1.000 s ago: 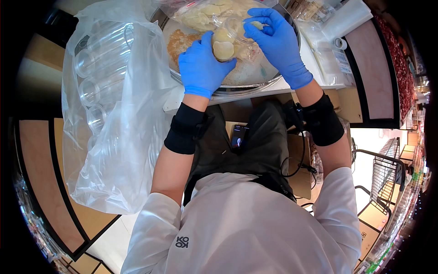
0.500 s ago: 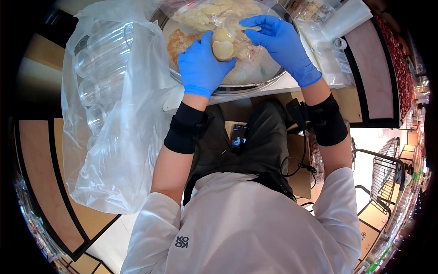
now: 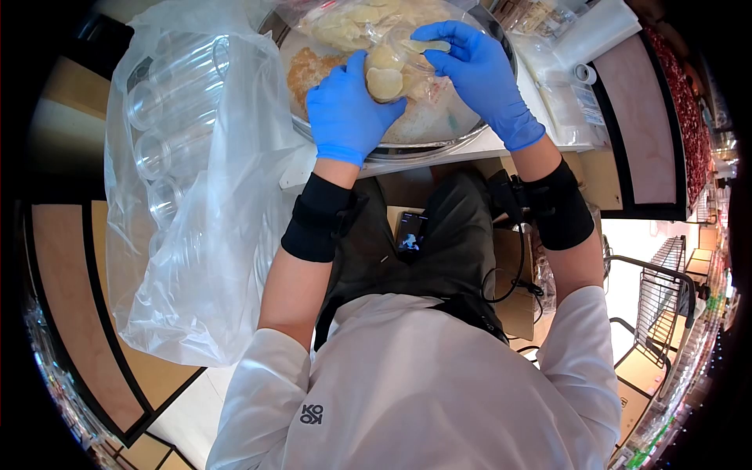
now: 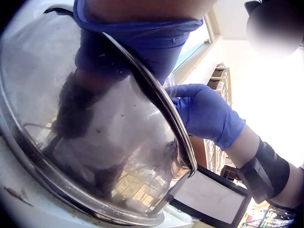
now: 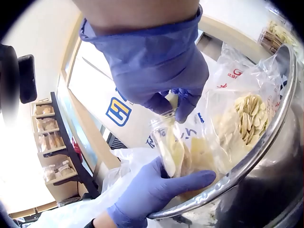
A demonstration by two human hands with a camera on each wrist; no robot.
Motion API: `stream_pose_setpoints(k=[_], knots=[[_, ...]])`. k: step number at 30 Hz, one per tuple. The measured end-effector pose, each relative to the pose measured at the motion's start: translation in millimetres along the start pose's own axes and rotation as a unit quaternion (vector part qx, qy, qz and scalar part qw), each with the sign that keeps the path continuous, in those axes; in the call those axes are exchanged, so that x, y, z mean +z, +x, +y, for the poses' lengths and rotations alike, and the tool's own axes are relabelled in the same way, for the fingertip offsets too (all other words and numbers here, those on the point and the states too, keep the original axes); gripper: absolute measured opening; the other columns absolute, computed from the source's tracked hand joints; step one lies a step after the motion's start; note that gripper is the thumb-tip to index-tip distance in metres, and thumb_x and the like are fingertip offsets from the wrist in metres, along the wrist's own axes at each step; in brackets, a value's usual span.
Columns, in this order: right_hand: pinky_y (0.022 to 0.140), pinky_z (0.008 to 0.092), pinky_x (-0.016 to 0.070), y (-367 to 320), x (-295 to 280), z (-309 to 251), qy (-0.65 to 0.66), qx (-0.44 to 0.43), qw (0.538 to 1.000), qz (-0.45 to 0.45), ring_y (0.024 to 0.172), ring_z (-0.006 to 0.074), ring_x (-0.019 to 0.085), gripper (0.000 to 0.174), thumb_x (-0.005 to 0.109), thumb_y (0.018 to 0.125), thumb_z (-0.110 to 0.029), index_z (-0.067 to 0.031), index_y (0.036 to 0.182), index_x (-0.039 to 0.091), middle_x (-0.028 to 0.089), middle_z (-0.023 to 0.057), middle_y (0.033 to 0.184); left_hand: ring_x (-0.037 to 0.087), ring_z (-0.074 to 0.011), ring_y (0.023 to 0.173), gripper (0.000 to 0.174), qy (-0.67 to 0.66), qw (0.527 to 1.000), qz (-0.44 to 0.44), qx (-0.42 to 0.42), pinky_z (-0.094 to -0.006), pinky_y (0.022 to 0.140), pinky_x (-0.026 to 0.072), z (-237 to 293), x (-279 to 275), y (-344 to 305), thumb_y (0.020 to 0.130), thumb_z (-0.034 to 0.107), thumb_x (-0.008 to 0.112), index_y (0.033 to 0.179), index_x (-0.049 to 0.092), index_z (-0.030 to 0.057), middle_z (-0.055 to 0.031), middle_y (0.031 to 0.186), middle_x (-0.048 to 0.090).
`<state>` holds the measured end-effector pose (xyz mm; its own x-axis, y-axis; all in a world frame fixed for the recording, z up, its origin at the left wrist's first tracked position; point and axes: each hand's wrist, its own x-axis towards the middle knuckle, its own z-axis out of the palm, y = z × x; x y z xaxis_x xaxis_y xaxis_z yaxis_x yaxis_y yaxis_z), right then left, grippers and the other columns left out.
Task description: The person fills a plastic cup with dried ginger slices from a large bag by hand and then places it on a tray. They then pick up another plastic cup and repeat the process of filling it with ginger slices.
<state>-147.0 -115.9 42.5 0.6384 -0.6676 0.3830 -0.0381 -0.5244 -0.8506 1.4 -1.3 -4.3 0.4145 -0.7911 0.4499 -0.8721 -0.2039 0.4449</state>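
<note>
1. Far left of the steel bowl, I see a big sack of clear cups slumped right against the bowl's left rim. That side is crowded.
2. The left hand sits over the bowl's near-left rim with its fingers wrapped round a clear cup. The cup is tipped on its side above the bowl's middle, with pale slices inside.
3. The right hand hovers over the bowl's right half. Its thumb and fingertips pinch one pale slice at the cup's mouth.
4. A bag of slices lies inside the bowl against the far rim, just behind the cup, so there's little free floor there.
5. Right of the bowl there's a narrow counter strip holding a tape roll and packets.
6. The right wrist view gives me the cup's open mouth and the slices standing on edge inside it, which the head view hides behind fingers.
7. The left wrist view shows mostly the bowl's shiny outer wall, with the right hand beyond its rim. The cup barely shows there.
</note>
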Motion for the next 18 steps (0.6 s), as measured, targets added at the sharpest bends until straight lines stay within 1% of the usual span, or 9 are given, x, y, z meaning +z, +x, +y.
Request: stream_pose_setpoints(k=[2, 3, 5, 9, 12, 14, 18], knots=[[0.070, 0.0220, 0.0495, 0, 1, -1, 0.024, -0.013, 1.000, 0.007, 0.074, 0.0068, 0.059, 0.024, 0.064, 0.083, -0.005, -0.0054, 0.106, 0.068, 0.068, 0.0015, 0.095, 0.066, -0.0316, 0.090, 0.082, -0.005, 1.000, -0.002, -0.002, -0.0407, 0.078, 0.0525, 0, 0, 0, 0.061, 0.049, 0.082, 0.125, 0.055, 0.0074, -0.0182, 0.103, 0.066], [0.070, 0.0220, 0.0495, 0, 0, 0, 0.024, -0.012, 1.000, 0.007, 0.074, 0.0068, 0.059, 0.024, 0.064, 0.083, -0.005, -0.0054, 0.106, 0.068, 0.068, 0.0015, 0.095, 0.066, -0.0316, 0.090, 0.082, -0.006, 1.000, -0.003, -0.002, -0.0407, 0.078, 0.0525, 0, 0, 0, 0.061, 0.049, 0.082, 0.125, 0.055, 0.0074, -0.0182, 0.103, 0.066], [0.073, 0.0223, 0.0497, 1, -1, 1, 0.005, -0.051, 0.999, 0.003, 0.077, 0.0077, 0.060, 0.025, 0.067, 0.082, -0.006, -0.0050, 0.107, 0.067, 0.069, 0.0022, 0.099, 0.066, -0.0319, 0.090, 0.081, -0.010, 1.000, 0.003, 0.000, -0.0407, 0.078, 0.0526, 1, 0, 0, 0.061, 0.049, 0.082, 0.125, 0.055, 0.0078, -0.0183, 0.103, 0.066], [0.075, 0.0230, 0.0504, 0, -4, -5, 0.039, -0.054, 0.998, -0.001, 0.080, 0.0084, 0.062, 0.024, 0.071, 0.081, -0.008, -0.0047, 0.104, 0.068, 0.070, 0.0026, 0.099, 0.066, -0.0317, 0.090, 0.081, -0.008, 1.000, 0.004, 0.001, -0.0404, 0.077, 0.0525, 1, -1, 0, 0.060, 0.048, 0.082, 0.125, 0.054, 0.0080, -0.0182, 0.103, 0.066], [0.077, 0.0239, 0.0514, -3, -5, -13, 0.000, -0.050, 0.999, -0.005, 0.082, 0.0089, 0.064, 0.022, 0.073, 0.081, -0.011, -0.0040, 0.101, 0.069, 0.070, 0.0031, 0.097, 0.066, -0.0314, 0.088, 0.082, 0.015, 1.000, -0.011, -0.004, -0.0402, 0.077, 0.0525, 2, -1, 0, 0.060, 0.048, 0.082, 0.126, 0.054, 0.0081, -0.0177, 0.102, 0.066], [0.077, 0.0243, 0.0518, -4, -5, -21, -0.052, -0.040, 0.998, -0.026, 0.081, 0.0097, 0.064, 0.023, 0.075, 0.081, -0.015, -0.0031, 0.099, 0.070, 0.070, 0.0034, 0.093, 0.067, -0.0312, 0.088, 0.082, 0.007, 1.000, 0.008, 0.004, -0.0402, 0.076, 0.0522, 0, 1, -1, 0.060, 0.048, 0.082, 0.126, 0.054, 0.0083, -0.0173, 0.101, 0.066], [0.077, 0.0246, 0.0517, -6, -7, -31, -0.053, -0.035, 0.997, -0.040, 0.080, 0.0104, 0.064, 0.028, 0.077, 0.079, -0.019, -0.0025, 0.100, 0.070, 0.069, 0.0033, 0.091, 0.066, -0.0312, 0.087, 0.082, 0.015, 1.000, -0.002, -0.001, -0.0407, 0.075, 0.0518, 1, 0, 0, 0.059, 0.048, 0.082, 0.126, 0.053, 0.0083, -0.0170, 0.099, 0.066]])
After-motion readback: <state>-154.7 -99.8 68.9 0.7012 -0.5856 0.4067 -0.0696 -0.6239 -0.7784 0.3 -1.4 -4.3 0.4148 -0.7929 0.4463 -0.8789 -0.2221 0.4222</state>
